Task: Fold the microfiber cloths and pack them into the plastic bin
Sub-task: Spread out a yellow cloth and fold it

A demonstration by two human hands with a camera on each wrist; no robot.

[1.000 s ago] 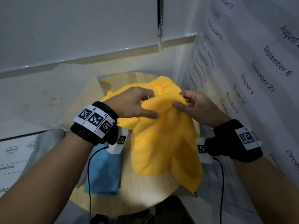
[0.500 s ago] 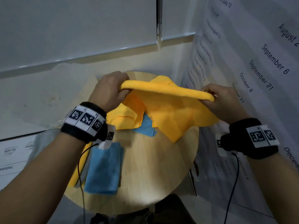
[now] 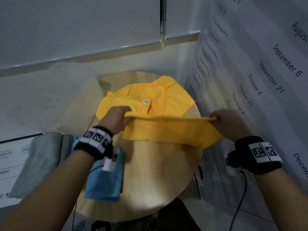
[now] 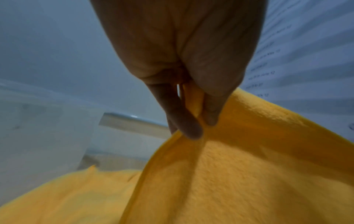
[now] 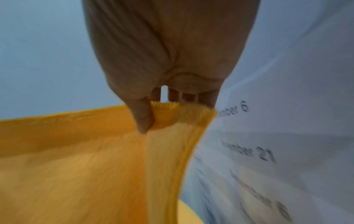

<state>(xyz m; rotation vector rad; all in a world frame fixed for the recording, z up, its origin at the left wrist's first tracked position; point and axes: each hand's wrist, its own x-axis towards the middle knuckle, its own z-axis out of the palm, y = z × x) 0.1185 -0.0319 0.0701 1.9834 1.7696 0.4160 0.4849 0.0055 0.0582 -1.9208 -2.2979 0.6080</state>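
Note:
A yellow microfiber cloth hangs stretched above the round wooden table. My left hand pinches its left top corner, with the cloth held between thumb and fingers in the left wrist view. My right hand pinches the right top corner, where the cloth is taut in the right wrist view. More yellow cloths lie crumpled at the table's far side. A folded blue cloth lies at the table's near left. The clear plastic bin stands left of the table.
A grey cloth drapes over printed sheets at the left. A wall sheet printed with dates hangs close on the right. A window sill runs along the back. Cables trail from both wrist bands.
Both hands have spread apart and drawn the yellow cloth nearer, from a bunched grip to a taut edge held out between them. The yellow pile behind now lies uncovered.

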